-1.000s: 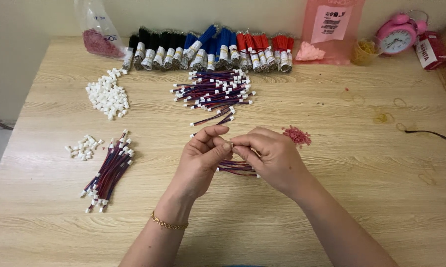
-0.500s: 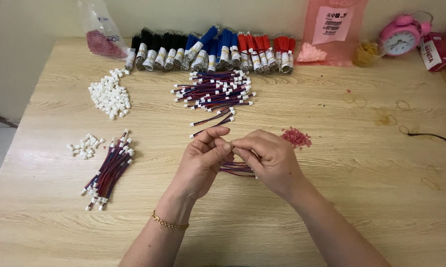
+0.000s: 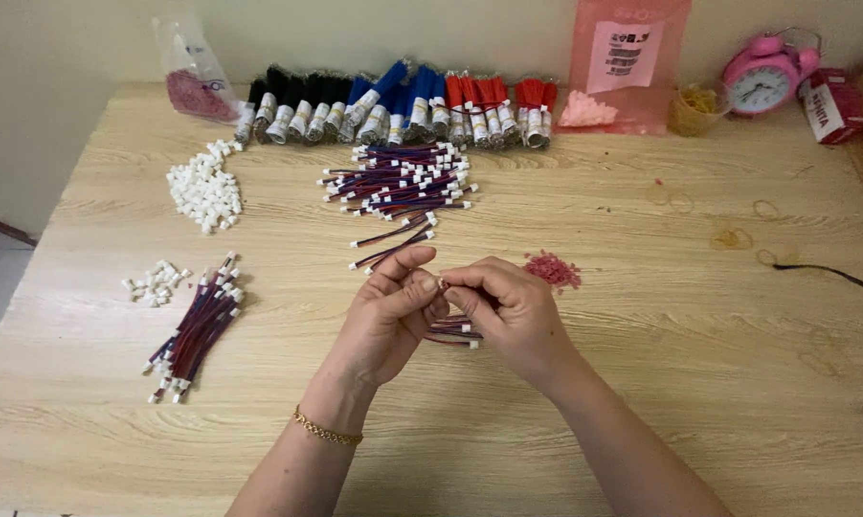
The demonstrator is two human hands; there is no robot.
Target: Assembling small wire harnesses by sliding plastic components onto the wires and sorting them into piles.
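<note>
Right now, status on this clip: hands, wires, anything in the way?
Left hand and right hand pinch a small bunch of wires together above the table. Big wire pile and red bits lie apart. Nothing in the way.

Home workbench: wire bundles [image 3: 403,182], alarm clock [image 3: 759,78]

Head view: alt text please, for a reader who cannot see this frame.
Over a light wooden table, the left hand and right hand meet fingertip to fingertip, pinching a small bundle of red-and-blue wires with white connectors. Around them lie a larger wire pile, a bunched set at left, loose white connectors, and a pink alarm clock.
</note>
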